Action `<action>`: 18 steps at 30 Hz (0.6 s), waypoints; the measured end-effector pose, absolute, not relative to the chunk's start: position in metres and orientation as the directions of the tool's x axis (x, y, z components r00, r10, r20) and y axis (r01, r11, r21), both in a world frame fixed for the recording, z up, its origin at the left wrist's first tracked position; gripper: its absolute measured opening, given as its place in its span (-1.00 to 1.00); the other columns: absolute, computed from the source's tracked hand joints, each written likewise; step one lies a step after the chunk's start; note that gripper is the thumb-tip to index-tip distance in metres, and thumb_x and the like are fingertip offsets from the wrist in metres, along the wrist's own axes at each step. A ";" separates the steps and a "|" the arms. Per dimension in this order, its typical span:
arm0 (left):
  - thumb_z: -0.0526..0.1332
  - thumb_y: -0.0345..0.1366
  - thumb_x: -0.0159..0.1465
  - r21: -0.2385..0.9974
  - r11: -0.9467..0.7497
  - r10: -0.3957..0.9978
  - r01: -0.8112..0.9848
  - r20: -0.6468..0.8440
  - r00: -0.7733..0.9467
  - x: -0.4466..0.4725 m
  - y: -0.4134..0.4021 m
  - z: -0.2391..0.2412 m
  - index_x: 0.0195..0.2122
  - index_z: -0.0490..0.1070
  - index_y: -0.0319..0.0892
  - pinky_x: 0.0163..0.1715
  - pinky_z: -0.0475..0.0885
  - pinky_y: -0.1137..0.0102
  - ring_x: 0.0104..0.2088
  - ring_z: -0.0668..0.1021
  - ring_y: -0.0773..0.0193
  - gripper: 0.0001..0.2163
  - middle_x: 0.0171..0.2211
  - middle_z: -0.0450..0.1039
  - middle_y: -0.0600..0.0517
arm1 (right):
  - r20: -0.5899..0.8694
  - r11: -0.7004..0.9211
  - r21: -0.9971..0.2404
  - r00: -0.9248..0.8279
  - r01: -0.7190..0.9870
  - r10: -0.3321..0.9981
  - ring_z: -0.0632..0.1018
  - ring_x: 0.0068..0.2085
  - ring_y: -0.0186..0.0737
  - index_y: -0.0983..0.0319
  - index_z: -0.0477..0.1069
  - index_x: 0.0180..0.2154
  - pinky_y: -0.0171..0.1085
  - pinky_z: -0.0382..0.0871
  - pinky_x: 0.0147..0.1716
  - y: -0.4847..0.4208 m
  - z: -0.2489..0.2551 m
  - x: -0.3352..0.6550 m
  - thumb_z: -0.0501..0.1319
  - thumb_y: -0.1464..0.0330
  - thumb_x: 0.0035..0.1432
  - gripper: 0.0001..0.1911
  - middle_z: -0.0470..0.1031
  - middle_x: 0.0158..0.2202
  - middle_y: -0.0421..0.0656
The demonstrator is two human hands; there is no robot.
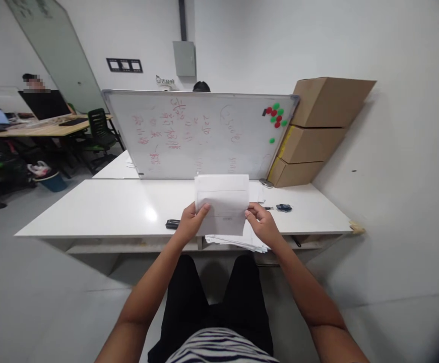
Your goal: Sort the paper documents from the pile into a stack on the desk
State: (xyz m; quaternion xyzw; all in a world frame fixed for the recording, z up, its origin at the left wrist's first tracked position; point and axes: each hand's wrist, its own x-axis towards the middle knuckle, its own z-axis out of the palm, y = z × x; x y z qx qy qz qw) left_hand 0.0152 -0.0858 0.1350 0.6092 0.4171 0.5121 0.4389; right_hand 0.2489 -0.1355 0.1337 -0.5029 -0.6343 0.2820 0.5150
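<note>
I hold a white sheet of paper (222,201) upright over the near edge of a white table (102,206). My left hand (191,222) pinches its left edge, thumb on the front. My right hand (262,222) grips its right edge. Both hands are closed on the sheet. Beneath it lies a stack of white papers (242,241), partly overhanging the table edge.
A whiteboard (200,133) with red writing and magnets stands across the table's back. Cardboard boxes (317,131) are stacked at the right wall. A small black object (172,224), a dark blue object (284,207) and a pen lie on the table. A person sits at a far-left desk.
</note>
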 end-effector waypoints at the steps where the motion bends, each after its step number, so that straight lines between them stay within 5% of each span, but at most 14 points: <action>1: 0.26 0.02 0.14 0.952 -0.295 0.953 0.085 0.287 0.091 0.017 -0.087 0.136 -0.23 0.46 -0.19 -0.24 0.39 0.34 -0.21 0.51 0.16 -0.64 -0.27 0.53 -0.02 | 0.368 0.338 -0.884 0.033 0.324 0.929 0.55 -0.19 -0.19 0.19 0.40 -0.13 -0.22 0.38 -0.16 -0.135 0.131 0.248 0.13 0.23 0.20 -0.75 0.54 -0.23 -0.14; 6: 0.34 -0.05 0.06 0.947 -0.322 0.942 0.014 0.322 -0.092 0.023 -0.089 0.137 -0.40 0.33 -0.13 -0.38 0.35 0.42 -0.39 0.46 0.32 -0.70 -0.43 0.41 0.10 | 0.352 0.322 -0.911 0.079 0.259 0.932 0.55 -0.25 -0.18 0.19 0.43 -0.23 -0.20 0.42 -0.19 -0.135 0.123 0.242 0.19 0.12 0.17 -0.72 0.55 -0.31 -0.15; 12: 0.40 -0.03 -0.03 0.959 -0.275 0.960 -0.063 0.269 -0.082 0.021 -0.086 0.131 -0.61 0.18 -0.15 -0.54 0.26 0.46 -0.54 0.34 0.40 -0.58 -0.60 0.27 0.15 | 0.299 0.289 -0.952 0.112 0.103 0.948 0.56 -0.28 -0.18 0.18 0.46 -0.29 -0.20 0.46 -0.21 -0.139 0.123 0.244 0.26 0.06 0.08 -0.67 0.58 -0.37 -0.16; 18: 0.33 0.05 0.04 0.958 -0.281 0.959 -0.053 0.279 -0.051 0.019 -0.084 0.124 -0.49 0.42 -0.18 -0.47 0.34 0.42 -0.46 0.43 0.33 -0.65 -0.52 0.42 0.09 | 0.260 0.259 -0.966 0.063 0.028 0.964 0.58 -0.19 -0.13 0.19 0.49 -0.17 -0.12 0.45 -0.10 -0.141 0.116 0.243 0.27 0.06 0.09 -0.62 0.61 -0.25 -0.13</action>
